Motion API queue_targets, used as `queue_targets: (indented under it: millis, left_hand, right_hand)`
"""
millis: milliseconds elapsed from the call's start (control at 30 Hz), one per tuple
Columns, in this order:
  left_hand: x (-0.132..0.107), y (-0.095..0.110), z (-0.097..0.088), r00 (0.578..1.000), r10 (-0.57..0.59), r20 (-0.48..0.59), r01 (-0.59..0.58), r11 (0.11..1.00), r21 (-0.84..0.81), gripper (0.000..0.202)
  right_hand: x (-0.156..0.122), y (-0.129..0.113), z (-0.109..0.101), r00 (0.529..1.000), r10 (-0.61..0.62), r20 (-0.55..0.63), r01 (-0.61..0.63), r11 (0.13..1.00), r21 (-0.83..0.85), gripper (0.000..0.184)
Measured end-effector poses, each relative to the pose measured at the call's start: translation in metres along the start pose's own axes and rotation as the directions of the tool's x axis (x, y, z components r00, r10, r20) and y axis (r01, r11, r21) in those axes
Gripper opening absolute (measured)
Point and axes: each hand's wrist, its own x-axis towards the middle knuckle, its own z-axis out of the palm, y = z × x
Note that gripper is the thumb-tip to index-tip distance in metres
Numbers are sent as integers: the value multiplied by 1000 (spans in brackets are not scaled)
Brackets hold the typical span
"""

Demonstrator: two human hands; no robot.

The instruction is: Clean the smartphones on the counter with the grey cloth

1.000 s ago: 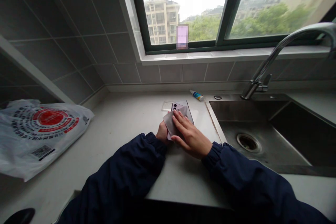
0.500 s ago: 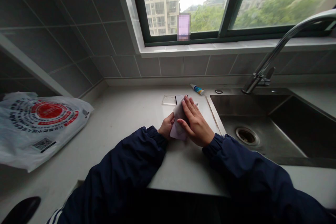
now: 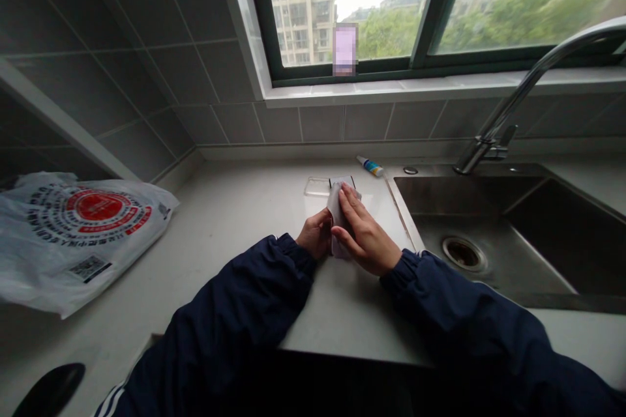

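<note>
Two hands (image 3: 340,238) are working closely on a lilac phone (image 3: 341,250), which is lying on the worktop (image 3: 235,241) at twelve o'clock from the sleeves. The left fingers (image 3: 317,225) are clenching its edge steady, while the right fingers (image 3: 350,203) are pressing a grey cloth (image 3: 335,208) flat over it, near a clear phone case (image 3: 317,186).

The cloth (image 3: 335,212) looks soft and matt against the smooth phone (image 3: 336,249); the case (image 3: 317,187) is clear glossy plastic. The sink (image 3: 469,192) is brushed steel, the tap (image 3: 533,88) polished metal, the counter (image 3: 235,234) smooth matt stone, the bag (image 3: 73,241) thin shiny plastic.
</note>
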Motion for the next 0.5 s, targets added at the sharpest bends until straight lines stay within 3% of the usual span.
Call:
queue_targets:
  millis: [300,500]
  left_hand:
    - [3,2,-5,999,23,-47,-22,1000,22,43]
    - [1,3,-4,1000,-7,26,6,999,37,44]
  right_hand:
    - [0,-5,-2,1000,-8,-19,10,993,119,69]
    - [1,-6,-3,998,18,-56,-10,990,140,70]
